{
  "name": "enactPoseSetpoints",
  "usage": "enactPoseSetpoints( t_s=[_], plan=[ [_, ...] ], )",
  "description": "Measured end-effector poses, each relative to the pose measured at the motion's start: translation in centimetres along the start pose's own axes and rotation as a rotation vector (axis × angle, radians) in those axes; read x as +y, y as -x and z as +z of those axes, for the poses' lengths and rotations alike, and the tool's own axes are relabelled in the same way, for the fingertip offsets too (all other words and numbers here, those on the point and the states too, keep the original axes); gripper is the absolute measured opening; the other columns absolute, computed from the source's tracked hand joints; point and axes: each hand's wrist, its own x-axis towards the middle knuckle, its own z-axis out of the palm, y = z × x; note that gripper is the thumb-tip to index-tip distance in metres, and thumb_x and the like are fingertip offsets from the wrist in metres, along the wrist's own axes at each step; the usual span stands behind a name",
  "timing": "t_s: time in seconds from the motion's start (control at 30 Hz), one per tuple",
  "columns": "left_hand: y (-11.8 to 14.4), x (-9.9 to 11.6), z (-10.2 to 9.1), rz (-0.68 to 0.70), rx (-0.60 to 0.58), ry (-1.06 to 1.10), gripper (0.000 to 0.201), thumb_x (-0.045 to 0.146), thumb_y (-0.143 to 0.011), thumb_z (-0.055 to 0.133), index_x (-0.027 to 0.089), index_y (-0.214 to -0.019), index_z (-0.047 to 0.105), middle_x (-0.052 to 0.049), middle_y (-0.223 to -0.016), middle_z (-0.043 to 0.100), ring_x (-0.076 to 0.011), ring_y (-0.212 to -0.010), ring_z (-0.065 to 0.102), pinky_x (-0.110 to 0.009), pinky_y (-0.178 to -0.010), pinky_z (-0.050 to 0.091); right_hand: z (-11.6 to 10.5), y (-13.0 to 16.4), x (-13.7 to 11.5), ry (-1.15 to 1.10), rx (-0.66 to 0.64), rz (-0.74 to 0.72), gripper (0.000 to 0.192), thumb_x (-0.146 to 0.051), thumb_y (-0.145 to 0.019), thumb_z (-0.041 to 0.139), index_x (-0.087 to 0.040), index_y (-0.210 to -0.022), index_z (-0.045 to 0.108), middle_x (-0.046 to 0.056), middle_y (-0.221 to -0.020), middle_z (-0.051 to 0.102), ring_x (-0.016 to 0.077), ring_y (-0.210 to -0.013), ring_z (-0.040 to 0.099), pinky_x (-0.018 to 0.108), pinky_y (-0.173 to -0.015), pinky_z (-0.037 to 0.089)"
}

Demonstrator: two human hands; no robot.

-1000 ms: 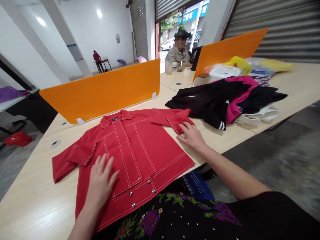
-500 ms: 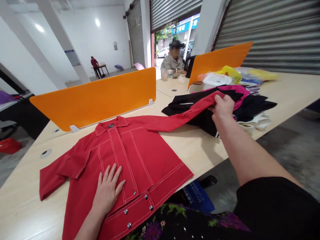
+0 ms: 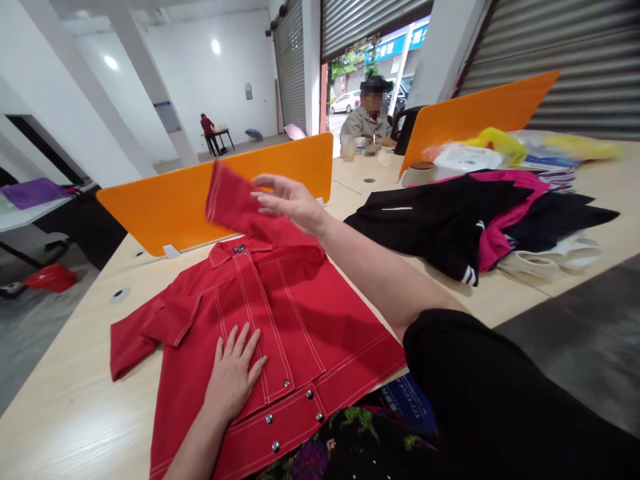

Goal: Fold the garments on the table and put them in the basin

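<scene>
A red jacket (image 3: 280, 313) with white stitching and metal snaps lies front up on the pale wooden table (image 3: 75, 413). My left hand (image 3: 234, 377) presses flat on its lower front, fingers spread. My right hand (image 3: 290, 199) is raised above the collar and holds the jacket's right sleeve (image 3: 235, 203), which is lifted and swung over toward the left. The cuff sticks up past my fingers. The jacket's other sleeve (image 3: 145, 330) lies flat at the left.
A pile of black, pink and white clothes (image 3: 475, 213) lies at the right on the table. Orange dividers (image 3: 200, 193) stand behind the jacket. A seated person (image 3: 370, 117) is at the far end. Another person (image 3: 207, 130) stands far back.
My right hand took the right sleeve, pulled it out over the clothes pile, then swung it up and left across the jacket. My left hand stayed pressed on the front.
</scene>
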Motion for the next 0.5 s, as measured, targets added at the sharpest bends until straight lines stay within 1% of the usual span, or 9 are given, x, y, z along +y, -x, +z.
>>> enactPoseSetpoints(
  t_s=[0.07,0.13,0.2,0.23,0.27,0.3,0.37,0.43,0.5],
  plan=[
    [0.0,0.1,-0.1,-0.005,-0.005,0.022,0.055,0.048,-0.094,0.038,0.028,-0.145,0.037,-0.005,-0.152,0.036,-0.0299,-0.141,0.029,-0.056,-0.111,0.030,-0.4,0.9,2.0,0.072,0.128,0.009,0.040,-0.043,-0.072,0.070,-0.023,-0.104,0.056,0.003,-0.112,0.061,0.0174,-0.099,0.061,0.033,-0.079,0.055],
    [-0.1,0.3,-0.2,-0.018,-0.004,0.056,0.054,0.048,-0.093,0.040,0.029,-0.144,0.038,-0.005,-0.151,0.038,-0.0300,-0.140,0.030,-0.057,-0.110,0.030,-2.7,2.2,4.0,0.196,0.393,0.079,0.026,-0.038,-0.078,0.061,-0.021,-0.098,0.057,0.003,-0.100,0.064,0.0160,-0.089,0.064,0.030,-0.071,0.055],
    [-0.1,0.4,-0.3,-0.027,0.005,0.110,0.054,0.047,-0.093,0.042,0.029,-0.143,0.040,-0.006,-0.149,0.041,-0.0302,-0.140,0.031,-0.058,-0.110,0.029,-5.3,3.7,6.1,0.407,0.616,0.219,0.016,-0.030,-0.080,0.053,-0.019,-0.091,0.059,0.003,-0.090,0.065,0.0162,-0.082,0.064,0.029,-0.068,0.054],
    [-0.1,0.4,-0.3,-0.034,0.015,0.151,0.053,0.047,-0.093,0.042,0.028,-0.142,0.042,-0.006,-0.148,0.043,-0.0297,-0.139,0.033,-0.058,-0.111,0.029,-6.3,4.5,7.1,0.535,0.666,0.298,0.013,-0.027,-0.080,0.052,-0.019,-0.087,0.060,0.003,-0.088,0.065,0.0168,-0.082,0.064,0.029,-0.069,0.053],
    [-0.1,0.3,-0.4,-0.054,0.036,0.206,0.050,0.047,-0.092,0.043,0.027,-0.139,0.046,-0.007,-0.146,0.046,-0.0287,-0.138,0.035,-0.056,-0.111,0.030,-7.1,5.4,8.1,0.660,0.655,0.375,0.012,-0.025,-0.079,0.052,-0.019,-0.084,0.061,0.004,-0.086,0.066,0.0175,-0.084,0.064,0.029,-0.072,0.053],
    [-0.1,0.1,-0.5,-0.096,0.069,0.274,0.048,0.047,-0.092,0.042,0.025,-0.134,0.050,-0.008,-0.142,0.050,-0.0275,-0.135,0.040,-0.053,-0.110,0.033,-7.6,6.3,8.9,0.767,0.588,0.446,0.012,-0.025,-0.078,0.054,-0.018,-0.081,0.063,0.004,-0.086,0.067,0.0183,-0.086,0.064,0.029,-0.076,0.052],
    [-0.3,-0.8,-0.8,-0.275,0.173,0.418,0.043,0.047,-0.092,0.041,0.019,-0.120,0.057,-0.012,-0.129,0.059,-0.0255,-0.121,0.053,-0.045,-0.103,0.042,-8.0,7.9,10.2,0.886,0.306,0.568,0.013,-0.027,-0.076,0.061,-0.017,-0.081,0.067,0.005,-0.086,0.069,0.0198,-0.089,0.064,0.030,-0.082,0.050],
    [-1.1,-2.3,-1.3,-0.541,0.285,0.526,0.040,0.050,-0.088,0.044,0.018,-0.108,0.058,-0.014,-0.114,0.063,-0.0248,-0.101,0.062,-0.041,-0.090,0.050,-8.1,9.0,10.9,0.875,0.006,0.639,0.022,-0.031,-0.070,0.072,-0.016,-0.086,0.070,0.005,-0.089,0.071,0.0209,-0.090,0.065,0.030,-0.085,0.049],
    [-2.7,-4.0,-1.8,-0.807,0.350,0.651,0.036,0.049,-0.080,0.056,0.019,-0.099,0.057,-0.012,-0.103,0.063,-0.0249,-0.088,0.064,-0.041,-0.082,0.051,-8.3,9.6,11.0,0.825,-0.192,0.654,0.036,-0.032,-0.062,0.080,-0.016,-0.094,0.071,0.005,-0.096,0.072,0.0211,-0.092,0.065,0.029,-0.086,0.049]
  ],
)
